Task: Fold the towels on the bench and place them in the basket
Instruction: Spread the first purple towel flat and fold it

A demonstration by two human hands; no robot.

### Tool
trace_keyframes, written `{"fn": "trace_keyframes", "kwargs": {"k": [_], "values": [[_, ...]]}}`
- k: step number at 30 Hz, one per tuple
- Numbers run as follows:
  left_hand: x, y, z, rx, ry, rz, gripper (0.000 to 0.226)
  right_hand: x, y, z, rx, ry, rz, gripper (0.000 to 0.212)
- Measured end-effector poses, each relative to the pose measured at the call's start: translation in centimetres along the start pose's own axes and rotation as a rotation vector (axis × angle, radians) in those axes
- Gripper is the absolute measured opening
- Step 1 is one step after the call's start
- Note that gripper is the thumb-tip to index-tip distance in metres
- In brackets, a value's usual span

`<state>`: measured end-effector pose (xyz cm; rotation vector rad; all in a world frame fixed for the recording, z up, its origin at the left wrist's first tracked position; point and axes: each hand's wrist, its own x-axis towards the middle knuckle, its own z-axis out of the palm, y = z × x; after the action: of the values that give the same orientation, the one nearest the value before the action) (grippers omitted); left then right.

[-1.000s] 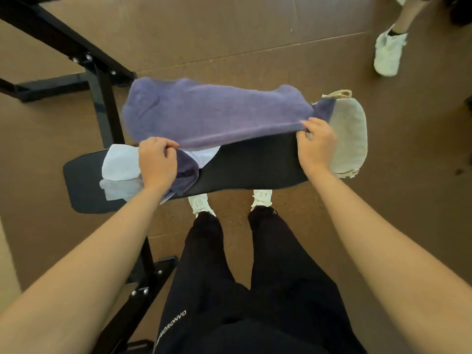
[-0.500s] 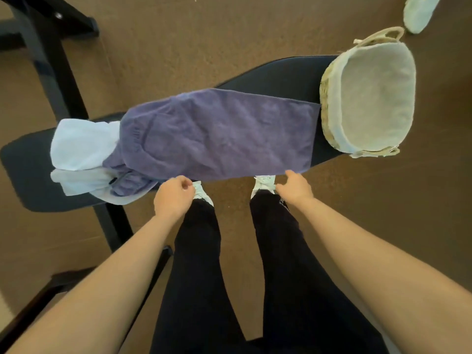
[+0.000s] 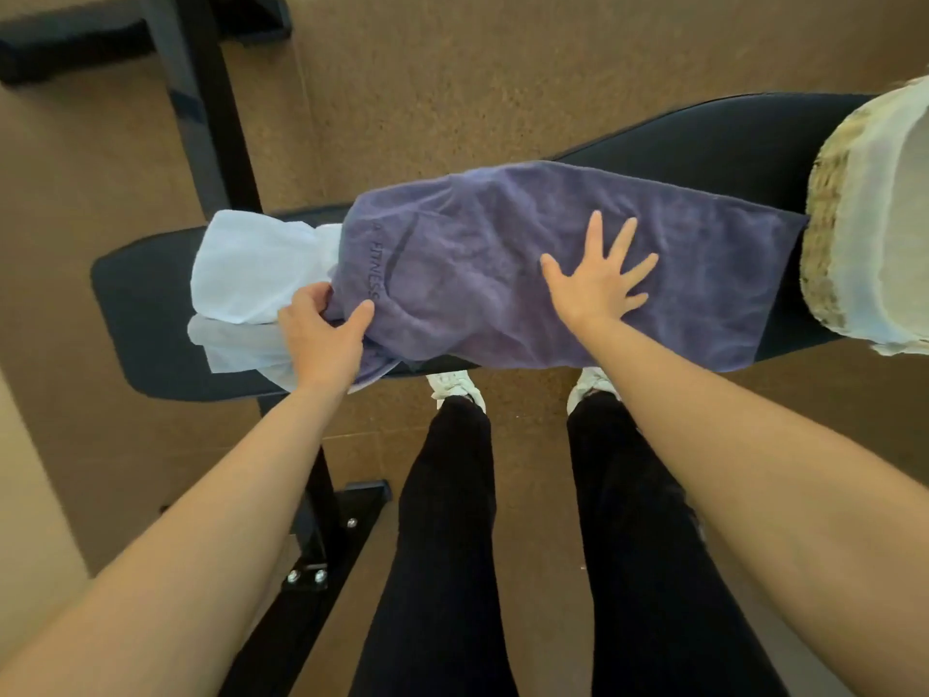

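Note:
A purple towel (image 3: 704,274) lies spread along the black padded bench (image 3: 146,314), folded lengthwise, with a logo near its left end. My right hand (image 3: 600,284) rests flat on its middle, fingers spread. My left hand (image 3: 321,334) pinches the towel's bunched left end between thumb and fingers. A white towel (image 3: 251,264) lies crumpled under that end, further left on the bench. The woven basket (image 3: 829,233) with a pale cloth liner stands on the bench's right end, partly cut off by the frame edge; the purple towel's right edge touches it.
The bench's black steel frame (image 3: 311,545) and foot run down to the lower left, and another black upright (image 3: 206,103) stands behind. My legs and white shoes (image 3: 455,384) are close against the bench's near edge. Brown floor lies all around.
Both hands left the towel's near edge. The right hand moved onto the towel's middle and flattened; the left hand moved to the left end and gripped it. The view shifted right.

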<state>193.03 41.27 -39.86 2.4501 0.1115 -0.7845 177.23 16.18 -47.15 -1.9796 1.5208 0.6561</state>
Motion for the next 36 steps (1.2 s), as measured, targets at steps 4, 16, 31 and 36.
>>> {"fn": "trace_keyframes", "kwargs": {"k": [4, 16, 31, 36], "values": [[0.5, -0.2, -0.3, -0.007, 0.003, 0.032, 0.026, 1.3, -0.6, 0.7, -0.074, 0.029, -0.015, 0.102], [-1.1, 1.3, 0.9, -0.039, -0.051, -0.049, 0.035, 4.3, -1.9, -3.5, -0.286, -0.03, -0.282, 0.11], [-4.1, 0.7, -0.6, -0.13, 0.017, -0.063, 0.015, -3.7, 6.8, 1.0, -0.084, 0.076, -0.097, 0.087], [-4.4, 0.4, -0.4, -0.118, 0.043, -0.082, 0.017, -5.3, 8.3, 1.5, -0.141, -0.015, -0.025, 0.092]]}}
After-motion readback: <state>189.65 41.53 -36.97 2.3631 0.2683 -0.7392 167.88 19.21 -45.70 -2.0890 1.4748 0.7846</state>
